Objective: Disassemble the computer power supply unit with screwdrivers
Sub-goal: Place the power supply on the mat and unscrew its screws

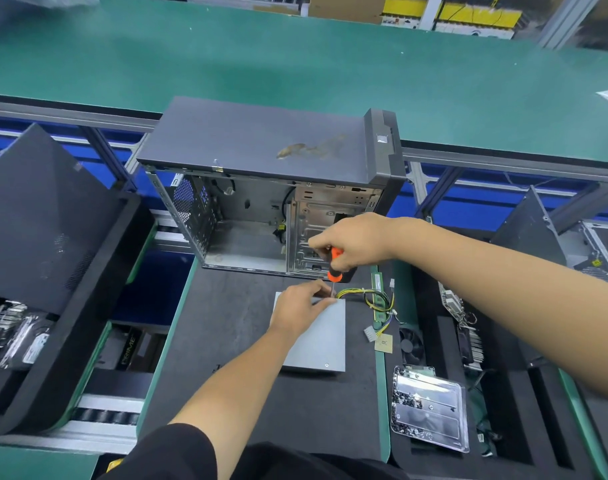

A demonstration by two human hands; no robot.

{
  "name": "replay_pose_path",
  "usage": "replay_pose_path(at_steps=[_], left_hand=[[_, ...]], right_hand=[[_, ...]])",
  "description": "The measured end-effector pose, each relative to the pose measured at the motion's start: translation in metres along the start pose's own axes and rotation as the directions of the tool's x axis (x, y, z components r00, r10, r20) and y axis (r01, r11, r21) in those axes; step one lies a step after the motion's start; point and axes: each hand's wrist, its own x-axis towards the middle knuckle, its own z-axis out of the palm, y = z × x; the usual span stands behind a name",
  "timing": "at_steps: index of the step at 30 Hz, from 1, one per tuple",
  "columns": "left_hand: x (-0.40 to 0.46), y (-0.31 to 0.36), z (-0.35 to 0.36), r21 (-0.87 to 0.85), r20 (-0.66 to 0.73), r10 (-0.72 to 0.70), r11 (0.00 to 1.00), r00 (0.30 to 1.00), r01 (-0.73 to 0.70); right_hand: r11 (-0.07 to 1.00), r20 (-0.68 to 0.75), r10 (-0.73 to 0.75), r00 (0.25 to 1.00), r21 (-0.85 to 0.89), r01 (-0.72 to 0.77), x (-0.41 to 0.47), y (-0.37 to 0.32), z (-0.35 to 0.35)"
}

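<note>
The grey metal power supply unit [321, 341] lies flat on the dark mat, its yellow and black cable bundle [372, 296] trailing off its far right corner. My right hand [351, 245] grips the orange and black handle of a screwdriver [334, 268], held upright with its shaft pointing down at the unit's far edge. My left hand [297, 308] rests on the unit's far left part, and its fingertips pinch the shaft close to the tip. The tip itself is hidden by my fingers.
An open, emptied computer case [261, 202] stands just behind the unit. A clear tray [429, 410] with several small screws, a fan [410, 344], a memory stick [377, 292] and a heat sink lie to the right. Black case panels [46, 237] lean at the left.
</note>
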Motion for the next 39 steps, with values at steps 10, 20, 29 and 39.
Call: replay_pose_path(at_steps=[10, 20, 29, 39], left_hand=[[0.000, 0.000, 0.000, 0.010, -0.002, 0.000, 1.000, 1.000, 0.000], [0.000, 0.001, 0.001, 0.046, -0.020, -0.012, 0.999, 1.000, 0.013], [0.001, 0.001, 0.000, 0.053, -0.020, -0.010, 0.999, 1.000, 0.011], [0.002, -0.001, 0.001, 0.053, -0.005, -0.010, 0.999, 1.000, 0.011]], right_hand=[[0.987, -0.051, 0.107, 0.993, -0.113, -0.112, 0.000, 0.007, 0.011], [0.999, -0.011, -0.037, 0.999, 0.004, 0.037, -0.005, 0.006, 0.006], [0.936, -0.079, 0.052, 0.995, -0.344, -0.076, -0.001, 0.010, 0.012], [0.998, -0.025, 0.022, 0.999, -0.052, -0.023, -0.005, 0.006, 0.007]])
